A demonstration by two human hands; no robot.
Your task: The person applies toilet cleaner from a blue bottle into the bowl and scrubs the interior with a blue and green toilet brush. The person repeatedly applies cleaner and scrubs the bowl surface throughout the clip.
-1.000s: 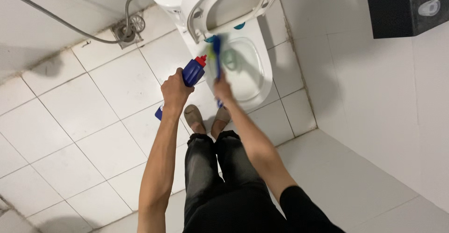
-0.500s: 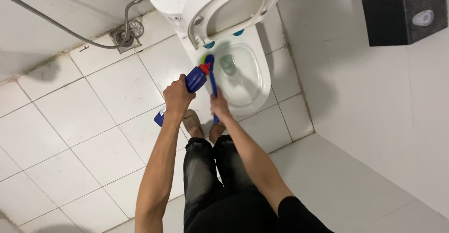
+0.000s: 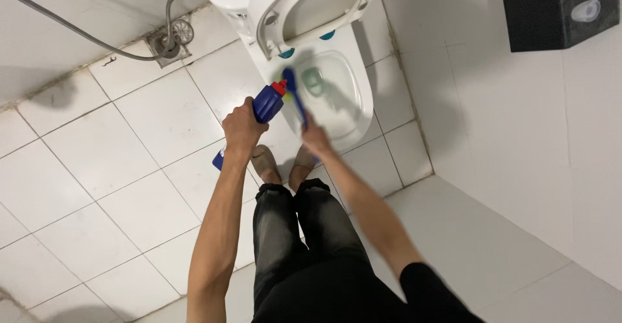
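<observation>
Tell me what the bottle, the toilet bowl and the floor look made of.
Bottle: likely plastic, opaque blue with a red cap.
Toilet bowl: probably glazed ceramic, white and glossy.
Floor: white tiles, seemingly ceramic, with dark grout lines and a slight sheen.

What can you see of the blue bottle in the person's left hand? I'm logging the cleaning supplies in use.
The blue bottle looks like glossy plastic, deep blue, with a red cap at its top. The left hand grips it around the middle, so the midsection is hidden; its base shows below the wrist. It is tilted, the cap pointing up and right towards the rim of the white toilet bowl, beside the head of the blue brush. Whether the cap is open cannot be told. Only the hand touches it.
</observation>
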